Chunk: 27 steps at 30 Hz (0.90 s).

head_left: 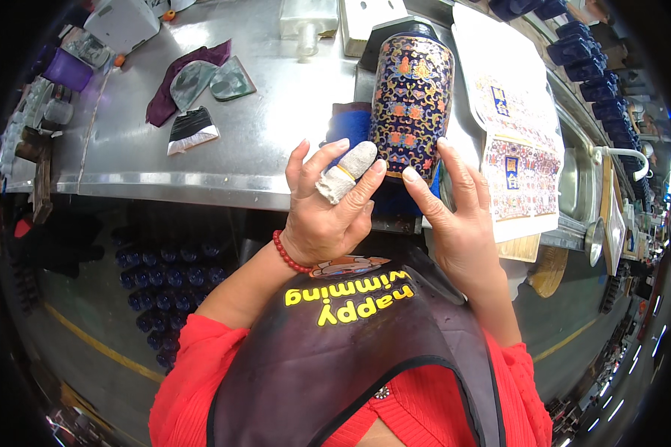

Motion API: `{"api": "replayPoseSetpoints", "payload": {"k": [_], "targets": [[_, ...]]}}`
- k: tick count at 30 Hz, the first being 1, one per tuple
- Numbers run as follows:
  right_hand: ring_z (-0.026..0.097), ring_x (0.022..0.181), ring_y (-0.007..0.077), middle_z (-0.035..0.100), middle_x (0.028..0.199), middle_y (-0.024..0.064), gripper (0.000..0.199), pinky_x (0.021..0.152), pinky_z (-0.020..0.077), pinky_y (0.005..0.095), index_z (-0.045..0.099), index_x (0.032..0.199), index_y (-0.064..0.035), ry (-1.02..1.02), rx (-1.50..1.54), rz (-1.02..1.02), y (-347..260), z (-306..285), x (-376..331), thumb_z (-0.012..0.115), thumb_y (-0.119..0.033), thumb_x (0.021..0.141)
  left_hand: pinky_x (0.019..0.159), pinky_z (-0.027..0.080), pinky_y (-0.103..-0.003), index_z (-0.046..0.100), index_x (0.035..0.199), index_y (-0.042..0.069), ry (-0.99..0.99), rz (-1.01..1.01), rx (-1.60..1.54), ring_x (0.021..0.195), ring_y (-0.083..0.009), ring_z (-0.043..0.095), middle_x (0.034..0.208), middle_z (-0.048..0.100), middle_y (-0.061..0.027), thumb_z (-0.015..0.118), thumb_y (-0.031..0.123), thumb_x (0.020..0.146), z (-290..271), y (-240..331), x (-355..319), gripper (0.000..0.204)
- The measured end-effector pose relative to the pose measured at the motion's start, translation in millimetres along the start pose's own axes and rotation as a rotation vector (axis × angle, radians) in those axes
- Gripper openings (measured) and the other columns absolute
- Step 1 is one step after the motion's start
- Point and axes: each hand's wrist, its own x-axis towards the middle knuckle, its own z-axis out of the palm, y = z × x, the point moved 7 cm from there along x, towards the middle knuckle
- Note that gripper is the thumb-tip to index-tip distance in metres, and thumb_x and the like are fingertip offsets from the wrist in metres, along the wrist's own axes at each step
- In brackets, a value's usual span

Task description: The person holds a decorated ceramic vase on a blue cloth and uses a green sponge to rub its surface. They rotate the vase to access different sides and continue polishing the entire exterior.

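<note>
A dark blue bottle (412, 104) with a dense gold, red and orange flower pattern lies on its side at the counter's edge, its near end toward me. Blue cloth (353, 128) shows beside and below it. My left hand (328, 186) is at the near left corner, fingers apart, with a grey cloth finger cover (350, 167) on one finger. Its index fingertip is by the bottle's lower edge. On the near right side, my right hand (458, 201) has thumb and fingers spread, the fingertips at the bottle's rim edge. Whether they press on it I cannot tell.
Printed pattern sheets (522, 167) lie to the right, near a sink (574, 186) with a tap. On the steel counter (268, 119) sit dark cloths (194, 86) and a black-and-white pad (193, 132). Rows of blue bottles (164, 287) stand below, left.
</note>
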Motion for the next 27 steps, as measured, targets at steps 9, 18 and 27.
{"api": "replayPoseSetpoints", "payload": {"k": [9,18,27], "targets": [[0.053,0.121,0.0409,0.047,0.148,0.0227,0.062,0.101,0.0477,0.0476,0.069,0.132,-0.0205,-0.005,-0.007,-0.026,-1.2,-0.2,0.0,0.063,0.004,0.076,0.119,0.023,-0.054,0.068,0.131,0.007,0.005,0.011,0.016,0.124,-0.0336,0.055,0.128,0.068,-0.0150,0.069,0.011,0.077,2.3,2.0,0.2,0.055],[0.053,0.121,0.0409,0.048,0.147,0.0231,0.063,0.101,0.0473,0.0480,0.066,0.134,-0.0179,0.012,-0.010,-0.038,1.8,0.4,-1.2,0.061,0.006,0.076,0.117,0.024,-0.056,0.068,0.130,0.005,-0.001,0.022,0.042,0.123,-0.0347,0.056,0.129,0.067,-0.0181,0.068,0.012,0.078,1.9,4.8,1.1,0.053],[0.052,0.121,0.0396,0.048,0.146,0.0213,0.072,0.103,0.0453,0.0475,0.060,0.140,-0.0156,0.039,0.007,-0.055,14.5,-3.8,3.0,0.062,0.008,0.072,0.115,0.023,-0.059,0.060,0.136,0.005,0.024,0.058,-0.021,0.126,-0.0317,0.053,0.131,0.066,-0.0147,0.070,0.022,0.083,-0.5,3.6,1.2,0.057]]}}
